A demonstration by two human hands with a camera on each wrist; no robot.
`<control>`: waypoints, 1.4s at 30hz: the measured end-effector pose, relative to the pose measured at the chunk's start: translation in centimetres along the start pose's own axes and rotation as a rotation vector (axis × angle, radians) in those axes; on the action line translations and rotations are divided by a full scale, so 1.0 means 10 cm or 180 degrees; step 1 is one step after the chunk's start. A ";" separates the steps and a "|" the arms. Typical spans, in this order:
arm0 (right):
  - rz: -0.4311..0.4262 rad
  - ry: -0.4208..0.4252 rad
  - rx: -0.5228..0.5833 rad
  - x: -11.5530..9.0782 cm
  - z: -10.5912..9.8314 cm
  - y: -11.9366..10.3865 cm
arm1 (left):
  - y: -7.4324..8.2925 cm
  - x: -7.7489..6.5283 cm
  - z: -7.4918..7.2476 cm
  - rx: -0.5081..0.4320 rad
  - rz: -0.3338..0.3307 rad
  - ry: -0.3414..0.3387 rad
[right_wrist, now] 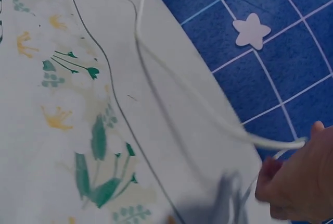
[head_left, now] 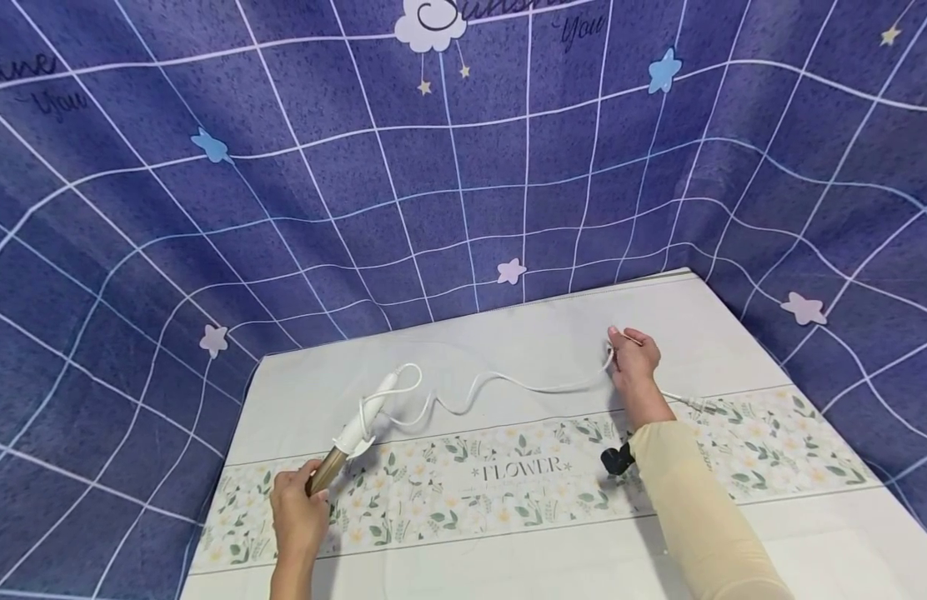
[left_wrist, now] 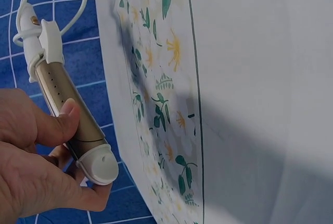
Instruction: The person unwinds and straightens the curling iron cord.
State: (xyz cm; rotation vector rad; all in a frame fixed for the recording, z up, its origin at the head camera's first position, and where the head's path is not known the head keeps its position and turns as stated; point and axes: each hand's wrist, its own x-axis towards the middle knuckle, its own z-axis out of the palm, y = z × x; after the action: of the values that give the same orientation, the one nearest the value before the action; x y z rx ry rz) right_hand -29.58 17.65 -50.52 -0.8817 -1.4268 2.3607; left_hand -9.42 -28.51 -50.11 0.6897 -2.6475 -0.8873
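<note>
A curling iron [head_left: 362,425] with a white handle and gold barrel slants over the table. My left hand [head_left: 298,510] grips it by the barrel end. In the left wrist view, the thumb lies on the gold barrel [left_wrist: 86,120], close to the white end cap [left_wrist: 100,164]. Part of the white cord is looped around the handle. From there the cord [head_left: 519,385] runs in waves to my right hand [head_left: 636,367], which holds it between thumb and fingers. Beyond that hand the cord continues to a plug [head_left: 699,405] at the right.
Under both hands is a white table cover [head_left: 448,354] with a flowered band reading FLOWER [head_left: 519,469]. A blue grid-patterned curtain [head_left: 463,192] with stars stands along the back and sides. A black piece [head_left: 617,459] sits at my right wrist.
</note>
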 end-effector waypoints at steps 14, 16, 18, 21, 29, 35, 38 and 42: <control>-0.1114 -0.0202 -0.0047 -0.30 0.23 -0.19 | 0.04 0.00 0.01 -0.0008 0.0072 0.0012; -0.1082 -0.0322 0.0001 -0.35 0.26 -0.19 | 0.04 0.00 0.01 -0.0019 0.0082 0.0018; -0.1006 -0.0435 0.0053 -0.39 0.29 -0.18 | 0.05 -0.01 0.02 -0.0035 0.0105 0.0035; -0.0843 -0.0608 0.0132 -0.45 0.33 -0.14 | 0.07 -0.01 0.03 -0.0066 0.0130 0.0051; -0.0233 -0.1169 0.0379 -0.62 0.39 0.03 | 0.12 -0.03 0.04 -0.0095 0.0150 0.0029; 0.0246 -0.1667 0.0376 -0.72 0.42 0.28 | 0.18 -0.03 0.04 -0.0171 0.0184 -0.0024; 0.0448 -0.1850 0.0347 -0.76 0.44 0.43 | 0.21 -0.03 0.04 -0.0219 0.0226 -0.0010; 0.0623 -0.2059 0.0245 -0.81 0.44 0.61 | 0.24 -0.04 0.05 -0.0268 0.0284 0.0018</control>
State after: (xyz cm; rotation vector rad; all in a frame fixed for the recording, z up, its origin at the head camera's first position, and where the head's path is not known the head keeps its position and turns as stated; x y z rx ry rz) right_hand -25.32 7.48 -51.34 -0.2379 -1.4851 2.9975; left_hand -10.11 -26.42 -49.05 0.5486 -2.5966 -0.9638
